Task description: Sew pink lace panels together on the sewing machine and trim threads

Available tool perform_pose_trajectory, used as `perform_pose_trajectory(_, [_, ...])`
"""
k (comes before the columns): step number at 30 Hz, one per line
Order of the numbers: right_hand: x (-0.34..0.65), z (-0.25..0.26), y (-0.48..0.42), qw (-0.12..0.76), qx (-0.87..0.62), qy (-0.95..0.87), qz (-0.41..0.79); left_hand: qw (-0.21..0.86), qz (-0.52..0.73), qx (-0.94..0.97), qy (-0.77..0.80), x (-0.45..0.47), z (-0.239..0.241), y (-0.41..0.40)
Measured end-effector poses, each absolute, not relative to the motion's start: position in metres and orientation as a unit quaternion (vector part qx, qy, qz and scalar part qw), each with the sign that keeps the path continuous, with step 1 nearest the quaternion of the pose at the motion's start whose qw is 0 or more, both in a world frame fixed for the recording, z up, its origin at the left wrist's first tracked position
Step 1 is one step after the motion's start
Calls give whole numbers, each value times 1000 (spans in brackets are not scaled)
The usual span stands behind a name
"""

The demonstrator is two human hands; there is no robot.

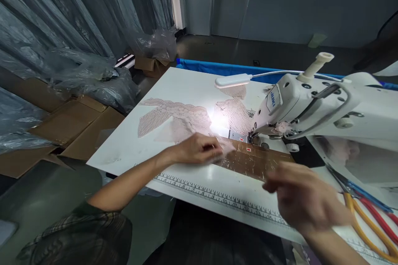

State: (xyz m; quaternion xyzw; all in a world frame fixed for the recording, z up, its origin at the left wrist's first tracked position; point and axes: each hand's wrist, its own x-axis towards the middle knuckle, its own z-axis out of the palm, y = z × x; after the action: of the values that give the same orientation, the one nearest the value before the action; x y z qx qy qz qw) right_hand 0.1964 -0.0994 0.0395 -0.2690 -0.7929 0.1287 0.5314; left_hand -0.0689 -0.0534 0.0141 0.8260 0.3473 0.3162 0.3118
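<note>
My left hand (pixel 200 149) is closed, its fingers curled round an edge of pale pink lace fabric (pixel 189 112) on the white table. A sheer end of this cloth shows by the fingertips. Other lace pieces lie beside the white sewing machine (pixel 295 103), one of them (pixel 234 114) close to its needle area. My right hand (pixel 307 198) hangs over the table's front edge, right of the brown plate (pixel 248 159). Motion smears its bent fingers, so whether they hold anything is unclear.
A lit lamp (pixel 233 80) hangs over the lace. Orange-handled scissors (pixel 370 227) and red- and blue-handled tools lie at the right. A printed ruler (pixel 214 196) runs along the front edge. Cardboard boxes (pixel 71 120) and plastic sheeting (pixel 93 70) stand left of the table.
</note>
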Motion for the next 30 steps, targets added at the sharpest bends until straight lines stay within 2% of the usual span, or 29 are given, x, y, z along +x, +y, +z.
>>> perform_pose_trajectory(3, [178, 26, -66, 503, -336, -781, 154, 337, 309, 851, 257, -58, 15, -60])
perform_pose_trajectory(6, [174, 12, -52, 374, -413, -816, 158, 219, 349, 822, 392, -72, 13, -51])
perform_pose_trajectory(10, [167, -5, -52, 227, -473, -850, 53, 50, 297, 755, 583, -107, 5, -31])
perform_pose_trajectory(12, [163, -12, -55, 207, -476, -854, 33, 18, 269, 745, 610, -116, 0, -25])
perform_pose_trajectory(15, [159, -16, -59, 210, -448, -866, 73, 7, 257, 788, 559, -110, -6, -24])
perform_pose_trajectory(18, [160, -11, -63, 243, -407, -868, 147, 39, 239, 869, 431, -85, -6, -30])
perform_pose_trajectory(22, [170, 7, -70, 283, -332, -828, 352, 111, 189, 931, 293, -49, 5, -40])
perform_pose_trajectory(27, [203, 31, -86, 252, -329, -695, 588, 277, 162, 916, 240, -30, 29, -42])
perform_pose_trajectory(30, [236, 45, -92, 237, -349, -618, 663, 379, 149, 886, 223, -25, 43, -49])
